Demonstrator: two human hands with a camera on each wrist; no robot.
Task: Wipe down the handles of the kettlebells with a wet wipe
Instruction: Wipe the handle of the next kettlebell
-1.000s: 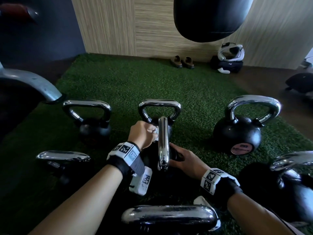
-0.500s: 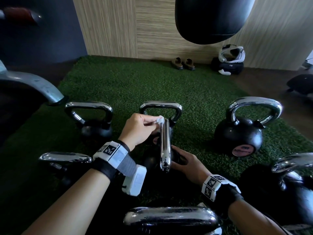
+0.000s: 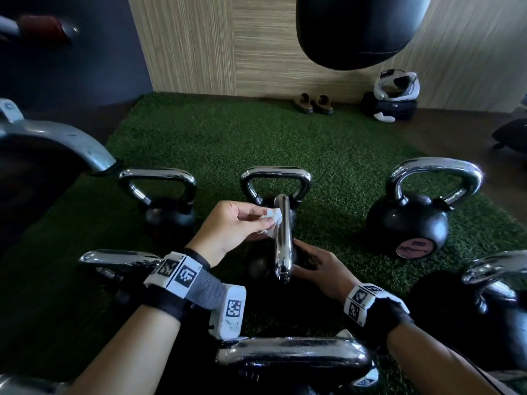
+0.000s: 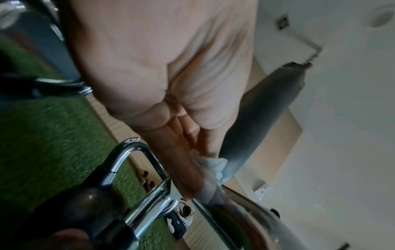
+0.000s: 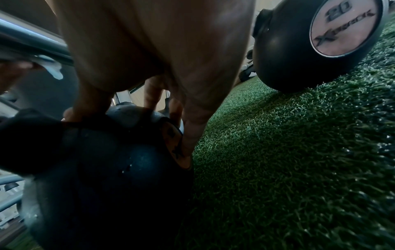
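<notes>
Green turf (image 3: 199, 132) with kettlebells. Left hand (image 3: 231, 229) pinching wet wipe (image 3: 272, 216) against middle chrome handle (image 3: 283, 238); right hand (image 3: 322, 269), fingers spread, resting on kettlebell body (image 5: 111, 169).

— Any writing you can read?
— On the round pale plate (image 5: 344, 27) of the big kettlebell (image 5: 284, 55) on the right, the number "20" is clear, with a brand word below starting with "X"; its other letters are blurred.
— Anything else?
— The wrist bands (image 3: 176, 273) carry black-and-white square code marks, no letters. The label (image 5: 173, 143) on the middle kettlebell is too dark to read.
</notes>
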